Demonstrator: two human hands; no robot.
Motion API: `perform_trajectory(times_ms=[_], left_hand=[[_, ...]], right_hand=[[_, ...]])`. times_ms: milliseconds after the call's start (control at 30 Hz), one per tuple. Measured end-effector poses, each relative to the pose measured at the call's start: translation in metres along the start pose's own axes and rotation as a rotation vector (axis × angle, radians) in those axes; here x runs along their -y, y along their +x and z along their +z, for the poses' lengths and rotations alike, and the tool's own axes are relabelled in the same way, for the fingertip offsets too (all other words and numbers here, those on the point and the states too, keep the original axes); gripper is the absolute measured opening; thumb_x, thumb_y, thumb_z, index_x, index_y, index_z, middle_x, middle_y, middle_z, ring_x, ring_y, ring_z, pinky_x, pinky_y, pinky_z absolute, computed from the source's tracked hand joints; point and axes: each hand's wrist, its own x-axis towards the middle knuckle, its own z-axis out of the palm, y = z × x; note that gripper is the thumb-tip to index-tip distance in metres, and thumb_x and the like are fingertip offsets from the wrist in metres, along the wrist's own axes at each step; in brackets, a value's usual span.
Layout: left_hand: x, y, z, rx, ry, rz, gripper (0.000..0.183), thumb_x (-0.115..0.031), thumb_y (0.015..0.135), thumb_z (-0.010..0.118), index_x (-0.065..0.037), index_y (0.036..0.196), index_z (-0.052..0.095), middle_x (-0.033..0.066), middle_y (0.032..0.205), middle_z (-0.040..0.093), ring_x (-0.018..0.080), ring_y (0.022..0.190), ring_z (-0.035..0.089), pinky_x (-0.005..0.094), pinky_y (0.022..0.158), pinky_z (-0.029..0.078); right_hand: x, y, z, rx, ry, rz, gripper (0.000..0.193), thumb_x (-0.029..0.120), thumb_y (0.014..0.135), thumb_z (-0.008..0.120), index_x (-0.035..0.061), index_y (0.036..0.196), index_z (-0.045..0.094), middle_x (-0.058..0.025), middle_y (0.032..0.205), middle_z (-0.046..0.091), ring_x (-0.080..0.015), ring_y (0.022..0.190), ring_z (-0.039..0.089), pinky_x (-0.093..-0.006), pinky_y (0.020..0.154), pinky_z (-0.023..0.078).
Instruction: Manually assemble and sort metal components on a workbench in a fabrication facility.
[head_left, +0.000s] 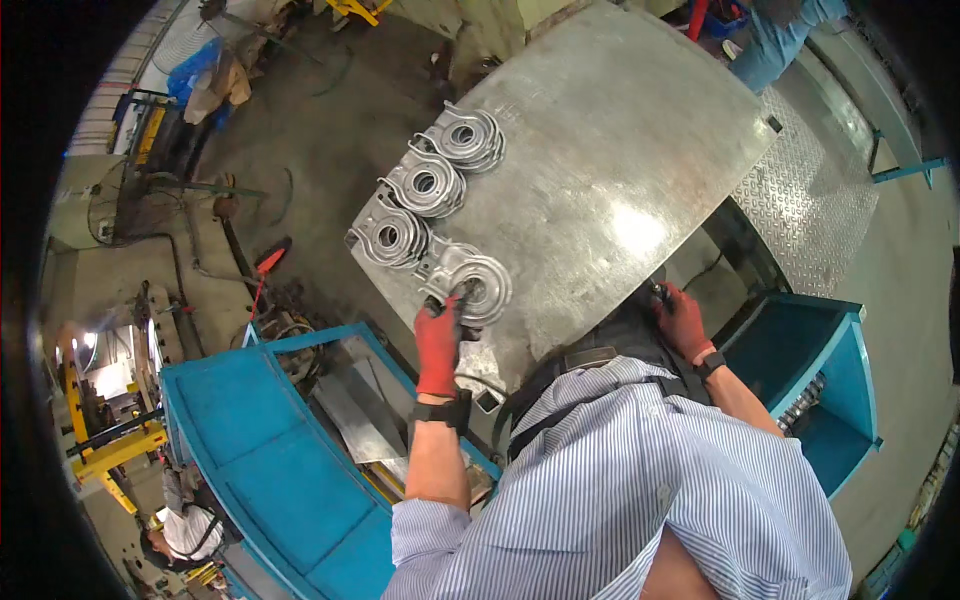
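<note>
My left hand (437,345), in a red glove with dark fingertips, is closed at the near-left edge of a stack of round stamped metal brackets (487,284) on the metal tabletop. These silvery parts have a ring-shaped body, a centre hole and bent lugs. Beyond it, three similar stacks stand in a slanting row along the table's left edge: a near one (392,240), a middle one (428,186) and a far one (470,138). Beside the table's near edge, by my waist, my right hand (683,320) has its gloved fingers curled; what they hold, if anything, is hidden.
The worn steel tabletop (590,150) spreads ahead of me. A blue metal frame (270,450) stands at left, and an open blue bin (830,390) at right. Diamond-pattern plate (810,190) lies beyond the right edge. Other people are at far right and lower left.
</note>
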Motion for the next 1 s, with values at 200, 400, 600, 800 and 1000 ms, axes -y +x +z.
perform_trajectory(times_ms=[200, 400, 600, 800, 1000], left_hand=[[-0.003, 0.020, -0.020, -0.109, 0.126, 0.059, 0.034, -0.026, 0.084, 0.064, 0.004, 0.099, 0.062, 0.0172, 0.080, 0.063, 0.0339, 0.072, 0.060, 0.0409, 0.072, 0.049], [-0.031, -0.008, 0.013, -0.365, 0.536, 0.231, 0.044, -0.024, 0.080, 0.069, 0.004, 0.110, 0.053, 0.0222, 0.100, 0.059, 0.0381, 0.091, 0.058, 0.0429, 0.082, 0.046], [-0.107, -0.010, 0.031, -0.316, 0.480, 0.359, 0.048, -0.023, 0.078, 0.073, 0.004, 0.111, 0.051, 0.0198, 0.102, 0.059, 0.0336, 0.088, 0.061, 0.0397, 0.077, 0.048], [-0.243, 0.021, 0.096, -0.115, 0.470, 0.783, 0.042, -0.021, 0.077, 0.073, 0.001, 0.107, 0.055, 0.0179, 0.094, 0.062, 0.0316, 0.084, 0.062, 0.0380, 0.074, 0.049], [-0.411, 0.067, 0.191, 0.065, 0.449, 0.954, 0.039, -0.022, 0.080, 0.071, -0.001, 0.109, 0.057, 0.0164, 0.095, 0.063, 0.0284, 0.085, 0.063, 0.0351, 0.077, 0.048]], right_hand=[[0.006, 0.000, 0.001, 0.007, 0.023, -0.026, 0.034, 0.011, 0.080, 0.061, 0.0057, 0.113, 0.057, -0.0202, 0.103, 0.063, -0.0385, 0.096, 0.060, -0.0424, 0.082, 0.049], [-0.001, -0.020, -0.015, -0.076, 0.018, 0.014, 0.033, 0.019, 0.082, 0.063, 0.0057, 0.111, 0.059, -0.0192, 0.103, 0.063, -0.0400, 0.092, 0.060, -0.0442, 0.078, 0.049], [-0.014, -0.024, -0.017, -0.152, 0.055, 0.112, 0.035, 0.017, 0.078, 0.067, 0.0076, 0.111, 0.060, -0.0171, 0.100, 0.064, -0.0356, 0.092, 0.062, -0.0415, 0.080, 0.050], [-0.047, -0.020, -0.046, -0.163, 0.185, 0.269, 0.041, 0.018, 0.076, 0.066, 0.0074, 0.115, 0.059, -0.0182, 0.107, 0.063, -0.0375, 0.098, 0.060, -0.0430, 0.085, 0.049], [-0.068, 0.012, -0.108, -0.232, 0.221, 0.456, 0.041, 0.013, 0.075, 0.066, 0.0057, 0.115, 0.059, -0.0219, 0.103, 0.063, -0.0395, 0.098, 0.060, -0.0425, 0.083, 0.048]])
